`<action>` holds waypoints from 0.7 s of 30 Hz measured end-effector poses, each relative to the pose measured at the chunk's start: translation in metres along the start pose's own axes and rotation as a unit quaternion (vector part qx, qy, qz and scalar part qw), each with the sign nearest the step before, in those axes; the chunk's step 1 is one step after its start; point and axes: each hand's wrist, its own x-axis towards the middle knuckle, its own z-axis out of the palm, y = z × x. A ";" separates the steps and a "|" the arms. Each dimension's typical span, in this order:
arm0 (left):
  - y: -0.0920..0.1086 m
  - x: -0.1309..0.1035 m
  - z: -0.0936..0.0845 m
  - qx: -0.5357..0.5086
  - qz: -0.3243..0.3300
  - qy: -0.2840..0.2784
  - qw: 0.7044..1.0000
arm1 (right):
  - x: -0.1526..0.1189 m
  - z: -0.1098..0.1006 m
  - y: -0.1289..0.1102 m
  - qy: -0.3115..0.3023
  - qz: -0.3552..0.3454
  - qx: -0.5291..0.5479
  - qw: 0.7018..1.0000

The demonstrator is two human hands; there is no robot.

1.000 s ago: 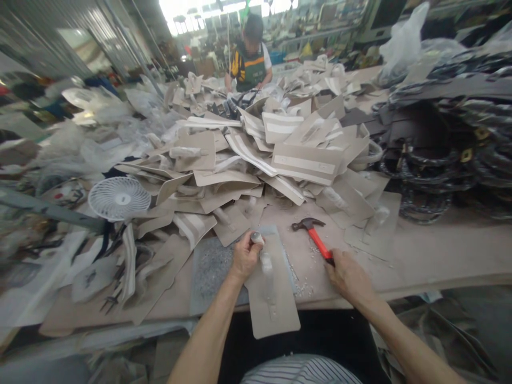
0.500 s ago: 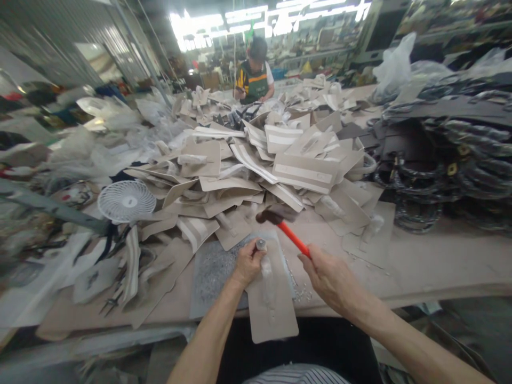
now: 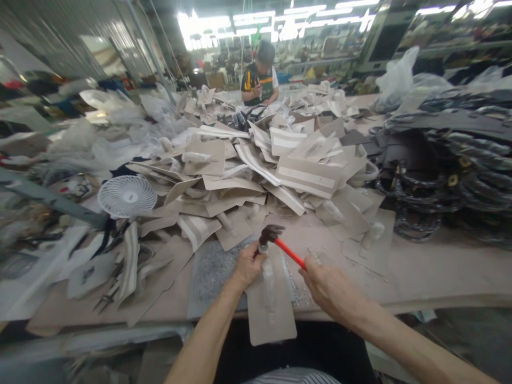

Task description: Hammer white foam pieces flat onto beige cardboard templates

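Observation:
My right hand (image 3: 328,285) is closed around the red-orange handle of a claw hammer (image 3: 288,253). The dark hammer head rests at the top of a short metal punch (image 3: 263,249), which the fingers of my left hand (image 3: 247,265) pinch upright. Under the punch lies a beige panel (image 3: 272,326) with a plastic-wrapped handle strip (image 3: 268,285) along its middle. Its near end sticks out past the table edge. A worn grey slab (image 3: 212,271) supports the panel's far part; the punch's lower tip is hidden by my fingers.
A large heap of similar beige panels (image 3: 308,173) covers the table beyond my hands. Dark wrapped pieces (image 3: 424,154) are stacked at right, and a white fan (image 3: 127,196) stands left. Small metal bits (image 3: 300,296) lie beside the panel. Another person (image 3: 260,80) works across the table.
The hammer has come down from just above the punch onto its top. My left hand has stayed on the punch. The person across has raised a hand.

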 end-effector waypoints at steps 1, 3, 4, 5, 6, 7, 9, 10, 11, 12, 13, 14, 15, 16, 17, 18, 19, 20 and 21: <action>0.000 0.000 0.000 -0.004 0.001 0.000 1.000 | -0.003 0.008 0.005 -0.053 0.022 -0.016 0.998; 0.000 0.000 0.001 -0.017 0.005 -0.002 1.000 | -0.008 0.017 0.016 -0.093 0.061 -0.028 0.993; 0.000 0.000 0.002 -0.025 0.006 -0.002 1.000 | -0.011 0.020 0.022 -0.101 0.075 -0.028 0.992; 0.000 0.000 0.002 -0.029 0.005 -0.004 1.000 | -0.014 0.023 0.028 -0.103 0.090 -0.027 0.990; 0.000 0.000 0.002 -0.030 0.004 -0.005 1.000 | -0.018 0.027 0.035 -0.107 0.104 -0.024 0.988; 0.000 0.000 0.002 -0.030 0.003 -0.006 1.000 | -0.022 0.032 0.043 -0.112 0.119 -0.024 0.986; 0.001 0.000 0.002 -0.031 0.002 -0.003 1.000 | -0.028 0.044 0.057 -0.099 0.135 -0.039 0.985; 0.002 0.000 0.002 -0.036 0.002 0.001 0.999 | -0.028 0.051 0.061 -0.075 0.130 -0.052 0.987; 0.003 0.000 0.002 -0.041 0.002 0.005 0.999 | -0.027 0.057 0.063 -0.038 0.116 -0.062 0.991; 0.004 0.001 0.001 -0.046 0.004 0.011 0.999 | -0.024 0.063 0.060 0.008 0.096 -0.062 0.993; 0.005 0.001 0.001 -0.051 0.006 0.016 0.999 | -0.019 0.069 0.053 0.053 0.076 -0.046 0.995; 0.007 0.001 0.002 -0.056 0.008 0.022 0.998 | -0.013 0.075 0.041 0.084 0.060 -0.013 0.995; 0.008 0.002 0.003 -0.067 0.010 0.025 0.997 | -0.008 0.080 0.025 0.095 0.049 0.031 0.994; 0.009 0.003 0.004 -0.085 0.006 0.028 0.996 | -0.003 0.086 0.006 0.087 0.042 0.074 0.993; 0.010 0.005 0.005 -0.110 -0.006 0.034 0.993 | 0.001 0.091 -0.013 0.061 0.038 0.111 0.991; 0.012 0.007 0.006 -0.140 -0.026 0.046 0.989 | 0.005 0.097 -0.030 0.020 0.043 0.136 0.990; 0.013 0.010 0.007 -0.174 -0.052 0.068 0.981 | 0.007 0.101 -0.044 -0.026 0.057 0.146 0.987; 0.013 0.013 0.006 -0.211 -0.077 0.100 0.969 | 0.009 0.104 -0.054 -0.067 0.077 0.146 0.984; 0.014 0.016 0.004 -0.248 -0.098 0.144 0.953 | 0.012 0.105 -0.058 -0.095 0.102 0.143 0.980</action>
